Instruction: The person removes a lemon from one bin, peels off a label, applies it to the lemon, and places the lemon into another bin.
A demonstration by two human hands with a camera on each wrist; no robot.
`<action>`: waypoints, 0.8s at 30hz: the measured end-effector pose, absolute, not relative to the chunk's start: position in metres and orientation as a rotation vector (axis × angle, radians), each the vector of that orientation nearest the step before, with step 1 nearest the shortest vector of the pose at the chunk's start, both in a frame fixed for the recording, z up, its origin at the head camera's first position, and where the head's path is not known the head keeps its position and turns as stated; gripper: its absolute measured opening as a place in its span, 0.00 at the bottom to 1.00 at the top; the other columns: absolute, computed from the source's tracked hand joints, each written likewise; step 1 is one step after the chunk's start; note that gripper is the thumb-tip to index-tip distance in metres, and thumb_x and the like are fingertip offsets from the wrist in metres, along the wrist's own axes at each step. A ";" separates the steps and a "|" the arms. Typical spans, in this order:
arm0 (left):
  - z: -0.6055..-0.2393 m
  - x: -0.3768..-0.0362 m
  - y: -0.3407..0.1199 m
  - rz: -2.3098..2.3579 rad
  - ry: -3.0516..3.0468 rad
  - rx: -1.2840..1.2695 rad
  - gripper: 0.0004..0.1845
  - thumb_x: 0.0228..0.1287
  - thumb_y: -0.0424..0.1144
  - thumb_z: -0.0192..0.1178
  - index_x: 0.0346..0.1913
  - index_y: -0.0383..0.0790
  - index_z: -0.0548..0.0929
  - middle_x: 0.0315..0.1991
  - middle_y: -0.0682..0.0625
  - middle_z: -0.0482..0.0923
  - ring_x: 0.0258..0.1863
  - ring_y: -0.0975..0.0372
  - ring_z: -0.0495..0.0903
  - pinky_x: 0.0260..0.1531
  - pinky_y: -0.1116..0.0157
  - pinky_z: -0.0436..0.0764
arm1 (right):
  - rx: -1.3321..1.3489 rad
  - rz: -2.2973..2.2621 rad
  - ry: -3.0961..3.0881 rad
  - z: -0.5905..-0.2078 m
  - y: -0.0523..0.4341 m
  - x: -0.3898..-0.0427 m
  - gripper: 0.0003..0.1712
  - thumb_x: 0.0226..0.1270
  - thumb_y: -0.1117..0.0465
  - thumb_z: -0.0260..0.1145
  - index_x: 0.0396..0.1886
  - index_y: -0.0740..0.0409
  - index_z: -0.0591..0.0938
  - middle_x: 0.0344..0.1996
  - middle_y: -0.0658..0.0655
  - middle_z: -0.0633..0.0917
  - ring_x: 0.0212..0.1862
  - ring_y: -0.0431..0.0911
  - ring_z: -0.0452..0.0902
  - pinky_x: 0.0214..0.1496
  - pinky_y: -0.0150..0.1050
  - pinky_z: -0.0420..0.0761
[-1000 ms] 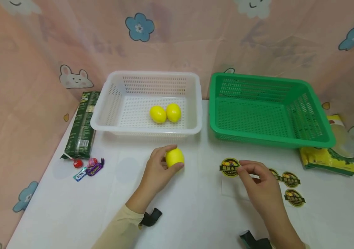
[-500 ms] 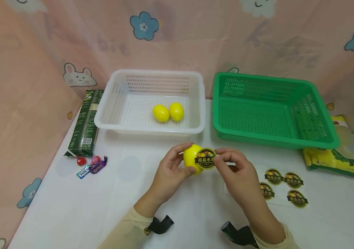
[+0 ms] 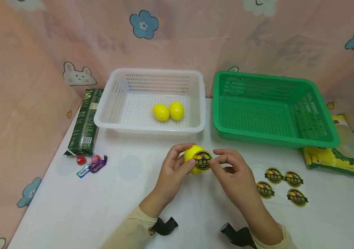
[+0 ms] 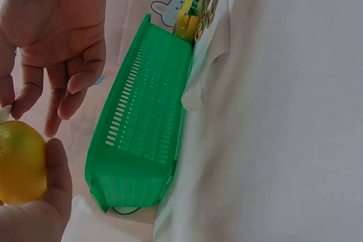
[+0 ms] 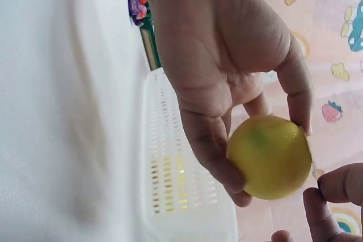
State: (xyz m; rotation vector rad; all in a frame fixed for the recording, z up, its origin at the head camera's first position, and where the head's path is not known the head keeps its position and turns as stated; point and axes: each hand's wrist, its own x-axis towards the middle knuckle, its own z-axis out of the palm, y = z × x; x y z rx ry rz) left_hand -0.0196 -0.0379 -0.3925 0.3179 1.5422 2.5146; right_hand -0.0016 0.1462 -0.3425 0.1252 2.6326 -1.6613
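My left hand [image 3: 173, 169] grips a yellow lemon [image 3: 193, 155] just above the white table, in front of the white basket [image 3: 114, 117]. A round dark sticker [image 3: 202, 162] lies on the lemon's right side, and my right hand [image 3: 226, 164] pinches its edge with thumb and forefinger. The right wrist view shows the lemon [image 5: 271, 157] cupped in the left hand [image 5: 227, 83]. In the left wrist view the lemon [image 4: 20, 162] is at the lower left with the right hand [image 4: 57, 38] above it. Two more lemons [image 3: 168, 111] lie in the white basket.
An empty green basket [image 3: 223, 128] stands at the right. Several more stickers [image 3: 280, 186] lie on a sheet right of my hands. A yellow packet [image 3: 332, 155] sits at the far right, a dark green packet [image 3: 85, 124] and sweets [image 3: 91, 164] at the left.
My right hand carried a sticker from the sheet to the lemon and laid it on the fruit's right side. The left hand lifted the lemon slightly toward the middle.
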 end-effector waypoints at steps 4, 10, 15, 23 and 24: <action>-0.390 -0.018 -0.039 2.534 1.371 0.285 0.19 0.78 0.30 0.51 0.68 0.41 0.70 0.63 0.46 0.71 0.55 0.57 0.80 0.51 0.62 0.85 | 0.085 -1.686 2.647 -0.344 0.145 0.001 0.10 0.75 0.57 0.72 0.38 0.59 0.84 0.65 0.51 0.78 0.59 0.45 0.76 0.50 0.32 0.79; -0.389 -0.019 -0.038 2.552 1.215 0.208 0.20 0.80 0.31 0.47 0.70 0.46 0.69 0.64 0.44 0.71 0.57 0.54 0.78 0.55 0.58 0.83 | -0.152 -1.851 2.735 -0.346 0.144 0.004 0.07 0.76 0.68 0.67 0.50 0.60 0.83 0.71 0.51 0.73 0.61 0.44 0.72 0.52 0.31 0.75; -0.390 -0.016 -0.033 2.530 1.135 0.223 0.24 0.82 0.33 0.52 0.75 0.45 0.62 0.62 0.47 0.72 0.55 0.58 0.79 0.53 0.62 0.81 | -0.624 -1.806 2.780 -0.359 0.139 -0.003 0.16 0.77 0.72 0.62 0.53 0.52 0.89 0.79 0.52 0.64 0.71 0.52 0.61 0.62 0.50 0.68; -0.395 -0.009 -0.032 2.521 0.988 0.200 0.42 0.70 0.44 0.70 0.77 0.47 0.55 0.58 0.50 0.74 0.48 0.61 0.79 0.47 0.66 0.79 | -0.664 -1.700 2.764 -0.386 0.134 -0.001 0.21 0.74 0.67 0.62 0.63 0.50 0.78 0.82 0.55 0.59 0.77 0.59 0.50 0.64 0.70 0.59; -0.395 -0.009 -0.033 2.508 0.998 0.202 0.42 0.69 0.44 0.71 0.77 0.48 0.56 0.59 0.50 0.73 0.48 0.61 0.79 0.47 0.66 0.79 | -0.630 -1.688 2.739 -0.387 0.135 0.000 0.23 0.74 0.65 0.62 0.66 0.50 0.76 0.82 0.56 0.57 0.77 0.60 0.49 0.64 0.72 0.60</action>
